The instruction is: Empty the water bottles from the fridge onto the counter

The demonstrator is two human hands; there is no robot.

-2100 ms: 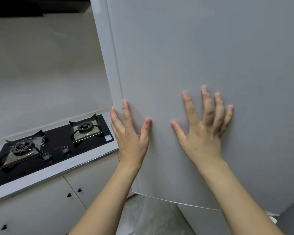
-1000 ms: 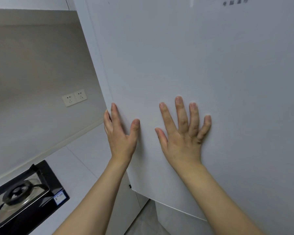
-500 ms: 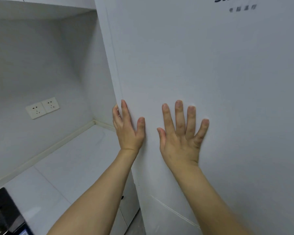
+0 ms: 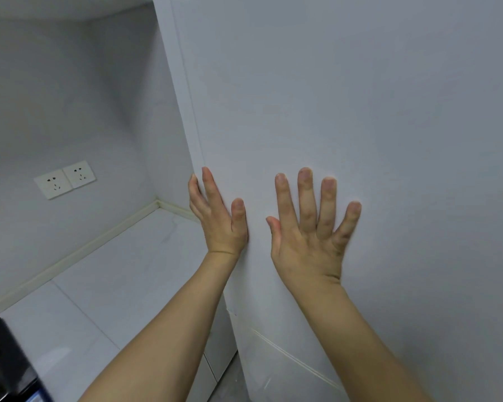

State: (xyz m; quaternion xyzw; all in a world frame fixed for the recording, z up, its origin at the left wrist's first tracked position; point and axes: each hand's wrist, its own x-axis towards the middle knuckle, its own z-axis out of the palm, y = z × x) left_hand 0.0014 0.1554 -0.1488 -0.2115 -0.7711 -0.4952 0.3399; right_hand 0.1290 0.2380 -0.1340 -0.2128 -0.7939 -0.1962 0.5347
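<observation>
Fridge door (image 4: 346, 97): closed as far as can be seen; a plain pale panel fills the right of the view, with a seam low down that appears to mark a second door below.
Left hand (image 4: 219, 221): laid at the door's left edge (image 4: 196, 146); fingers (image 4: 209, 184) straight and released, the outer ones reaching round the edge, thumb flat on the door face. Nothing is grasped.
Right hand (image 4: 311, 239): palm flat against the door face, just beside the left hand; fingers (image 4: 305, 195) spread and straight, holding nothing.
Water bottles: none in view. By the task wording they are inside the fridge, behind the closed door; number and shelf cannot be told.
Counter (image 4: 122, 274): white surface to the left of the fridge, running into the corner under the twin wall sockets (image 4: 66, 179); no bottle stands on the visible part. The dark corner of a hob (image 4: 6, 364) shows at the lower left.
Work done: judged nil in terms of bottles moved; the hands are only placed on the door.
Step in hand: judged to be opening the door, the left hand being set where the edge can be pulled.
Work left: open the door, locate the bottles, carry each out and stand it on the counter.
Overall progress: at the very start.
</observation>
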